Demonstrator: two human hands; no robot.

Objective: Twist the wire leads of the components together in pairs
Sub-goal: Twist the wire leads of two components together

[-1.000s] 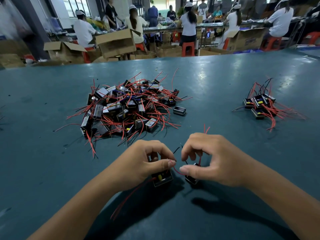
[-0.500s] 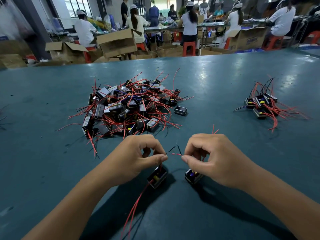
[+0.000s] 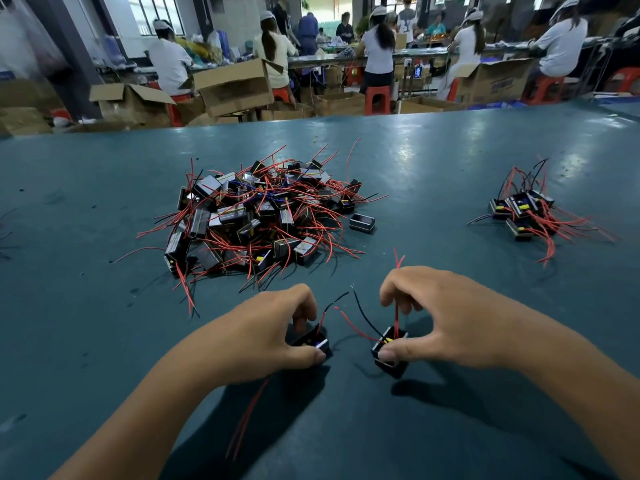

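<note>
Teal bench (image 3: 433, 161) is taking up most of the view, worn and glossy. Big heap of components (image 3: 258, 216) is sitting left of centre, red leads sticking out everywhere; one loose black component (image 3: 362, 223) is lying just beside its right edge. Smaller bunch (image 3: 523, 211) is sitting well apart at far right, leads trailing toward the near side.

Near edge: both hands are working apart, each clamped on its own part. Left hand (image 3: 266, 337) is gripping a component (image 3: 311, 342) between thumb and curled fingers, red leads trailing back under the wrist. Right hand (image 3: 446, 327) is pinching a second component (image 3: 389, 351) with the thumb on its front face, fingers curled over the top, a red lead running up through them. Black and red lead ends (image 3: 346, 306) between the two parts are standing free, not joined yet.
</note>
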